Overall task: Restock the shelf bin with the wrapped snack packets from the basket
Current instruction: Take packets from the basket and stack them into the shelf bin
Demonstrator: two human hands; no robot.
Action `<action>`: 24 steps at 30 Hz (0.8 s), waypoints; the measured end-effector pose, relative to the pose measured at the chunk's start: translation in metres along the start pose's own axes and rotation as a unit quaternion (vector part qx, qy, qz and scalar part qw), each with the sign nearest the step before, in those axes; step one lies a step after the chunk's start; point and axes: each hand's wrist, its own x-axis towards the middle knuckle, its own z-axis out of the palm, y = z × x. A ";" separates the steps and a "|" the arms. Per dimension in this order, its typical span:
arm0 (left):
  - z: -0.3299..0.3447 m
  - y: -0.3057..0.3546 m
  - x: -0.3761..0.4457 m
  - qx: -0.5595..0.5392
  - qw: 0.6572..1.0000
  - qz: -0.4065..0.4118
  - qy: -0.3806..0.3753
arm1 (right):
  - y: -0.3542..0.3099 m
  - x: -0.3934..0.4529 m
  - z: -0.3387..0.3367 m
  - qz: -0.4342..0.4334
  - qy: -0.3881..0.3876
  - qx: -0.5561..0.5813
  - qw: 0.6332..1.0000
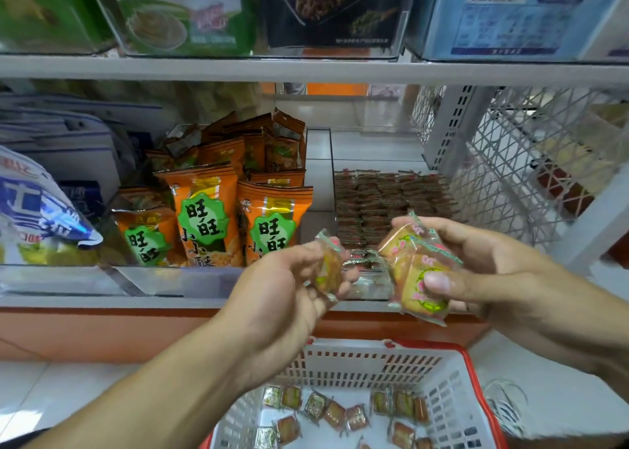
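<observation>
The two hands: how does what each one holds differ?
The left hand pinches a single clear-wrapped snack packet, seen edge-on; the right hand clutches a fanned bunch of clear-wrapped snack packets, faces showing. Both hover before the clear shelf bin, above the white-and-red plastic basket.

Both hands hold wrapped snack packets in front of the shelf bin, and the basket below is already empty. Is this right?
Not quite. The head view shows the left hand and right hand holding packets before the shelf bin, but the basket still has packets in it.
</observation>
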 end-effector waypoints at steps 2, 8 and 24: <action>0.000 -0.004 0.000 0.063 0.997 0.032 -0.001 | 0.001 -0.001 0.000 0.004 -0.026 -0.002 1.000; -0.002 -0.013 -0.001 0.143 0.983 0.114 -0.018 | 0.012 0.002 0.002 0.013 -0.033 -0.003 0.999; 0.004 -0.035 0.005 0.079 0.989 0.123 0.005 | 0.033 0.017 0.020 0.010 -0.011 0.065 0.998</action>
